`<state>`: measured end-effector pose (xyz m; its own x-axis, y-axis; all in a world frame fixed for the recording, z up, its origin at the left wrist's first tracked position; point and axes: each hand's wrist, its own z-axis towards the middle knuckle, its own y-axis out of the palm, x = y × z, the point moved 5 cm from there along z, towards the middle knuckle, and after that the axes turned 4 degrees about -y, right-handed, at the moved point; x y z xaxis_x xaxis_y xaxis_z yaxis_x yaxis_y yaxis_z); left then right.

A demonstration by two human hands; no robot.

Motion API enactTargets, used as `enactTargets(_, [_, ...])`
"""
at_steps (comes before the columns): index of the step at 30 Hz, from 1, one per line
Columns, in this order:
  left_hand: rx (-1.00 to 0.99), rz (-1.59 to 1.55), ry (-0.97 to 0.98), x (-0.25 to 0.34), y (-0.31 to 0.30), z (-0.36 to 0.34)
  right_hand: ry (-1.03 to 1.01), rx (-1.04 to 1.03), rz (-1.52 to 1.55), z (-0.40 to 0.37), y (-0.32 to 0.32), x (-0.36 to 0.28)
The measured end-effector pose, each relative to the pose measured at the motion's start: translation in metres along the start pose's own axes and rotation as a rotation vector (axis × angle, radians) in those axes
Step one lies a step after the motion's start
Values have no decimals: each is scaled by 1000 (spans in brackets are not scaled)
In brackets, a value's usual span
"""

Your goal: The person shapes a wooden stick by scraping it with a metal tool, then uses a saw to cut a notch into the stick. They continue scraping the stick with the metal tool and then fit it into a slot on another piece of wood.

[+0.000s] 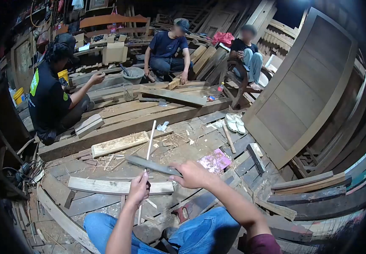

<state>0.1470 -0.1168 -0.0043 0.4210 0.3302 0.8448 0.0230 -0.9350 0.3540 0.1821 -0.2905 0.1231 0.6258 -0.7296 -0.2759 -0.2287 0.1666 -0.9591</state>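
**Both hands closed, stick crossed by bar**

The left hand (138, 190) is clenched round a thin pale stick (150, 142), which stands nearly upright from the lap, probably so that its length is steady. The right hand (192, 174) grips one end of a dark flat bar (149, 164), laid across the stick just above the left fist. Below lie a plank (106, 185) and shavings on the board floor (216, 139). Farther off, a person in a black shirt (47, 99) sits.
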Motion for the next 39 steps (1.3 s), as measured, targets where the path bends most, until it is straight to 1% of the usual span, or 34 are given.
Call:
enactTargets(2, [14,31,-47,-12,-3,10,-1,-76,-31,-5,15,4])
enactTargets(3, [10,31,-59,-12,0,14,-4,-34,-36,-5,16,4])
enactTargets(5, [24,93,-94,-6,6,19,99,-82,21,-9,13,12])
enactTargets(6, [-3,79,-98,1,10,19,147,-103,48,-10,8,11])
enactTargets(7, [-24,63,-97,9,13,19,123,-12,100,-11,8,16])
enactTargets(10, [-84,-15,-72,5,5,23,166,2,86,-10,16,32])
enactTargets(11, [-74,-20,-53,-1,2,25,117,53,81,-9,16,35])
enactTargets(14, [-60,-2,-57,-16,2,25,92,76,147,-5,37,57])
enactTargets(17, [-46,-9,-70,-14,2,24,79,75,135,-3,34,52])
enactTargets(21, [-43,66,-82,-22,1,23,178,22,67,-1,28,45])
enactTargets(24, [-43,88,-108,-20,2,20,225,64,42,3,31,50])
enactTargets(26, [-43,90,-106,-20,1,18,187,107,80,2,33,51])
enactTargets(28, [-1,129,-122,-20,-1,20,123,118,153,4,33,48])
enactTargets(29, [10,128,-122,-20,-1,20,128,63,149,6,39,52])
enactTargets(32, [10,112,-113,-23,-4,23,153,56,157,8,47,60])
enactTargets(35, [25,144,-86,-25,-4,25,164,-13,217,11,48,60])
enactTargets(38, [8,200,-58,-29,-9,30,121,-16,252,11,45,50])
enactTargets(39, [29,199,-32,-24,-8,26,65,-3,222,16,50,47])
